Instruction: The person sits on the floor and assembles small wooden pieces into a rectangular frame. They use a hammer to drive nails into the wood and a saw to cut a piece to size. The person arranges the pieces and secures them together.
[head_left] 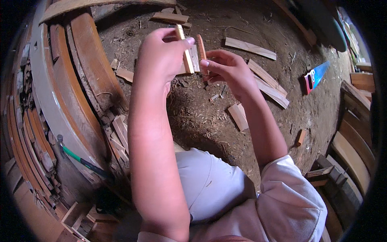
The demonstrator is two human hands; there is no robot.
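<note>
— Holding what in the left hand (pixel 162 49)?

— A pale strip (pixel 186 58), pinched between thumb and fingers toward its upper part. Stands nearly upright in view, tilted a little to the left at the top.

— And in the right hand (pixel 229 69)?

— Pinching a reddish strip (pixel 201 46) toward its lower end, with the thumb on the near side. Points upward, past the thumb.

— Touching each other, these two strips?

— No, just beside each other, with a narrow gap between. Both out in front of the body, over the dirt floor (pixel 298 109).

— Any tools nearby?

— Yes, well apart from the hands. To the right, a saw (pixel 316 78) with a blue blade and a red handle, flat on the floor. To the left, a hammer (pixel 82 161) with a green and black handle, near some long planks (pixel 90 52).

— More wood on the floor?

— Plenty. Beyond the right hand, a thin board (pixel 250 48). Beside the right forearm, a short piece (pixel 238 116). Below the saw, a small block (pixel 301 137). Between the forearms, scattered shavings.

— And at the far right?

— Stacked timber (pixel 350 151), along the edge of the view.
</note>
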